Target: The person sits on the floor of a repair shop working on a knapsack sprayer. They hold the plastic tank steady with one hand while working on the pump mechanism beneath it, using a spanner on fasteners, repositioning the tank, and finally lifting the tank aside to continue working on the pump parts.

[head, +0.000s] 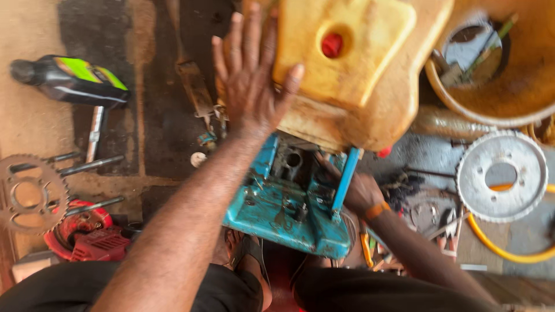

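Nearest the camera, the person's dark-clothed knees and a sandalled foot (250, 254) frame the work area on the workshop floor (34, 115). Directly ahead stands the blue metal housing (283, 208), worn and oil-stained, with a blue upright bar (347, 176) at its right edge. The right hand (361, 193), banded at the wrist in orange, reaches in beside that bar and under the yellow jerrycan (352, 63); its fingers are hidden in the housing, so whether they grip anything cannot be told. The left hand (251, 72) lies flat and spread against the left face of the jerrycan, fingers extended, pressing rather than grasping. The jerrycan rests tilted on top of the housing, a red cap (332, 45) showing in its recess. To do this step well, keep the open palm firmly on the can so that it does not slide or tip, and work the lower hand by feel, slowly, since edges inside the housing are out of sight. To the left lie a rusty sprocket (29, 193), a red engine cover (87, 234), steel rods and a black oil bottle (69, 81). To the right lie a silver sprocket (502, 175), a yellow hose (497, 245) and, farthest, a yellow bucket (503, 86) holding tools
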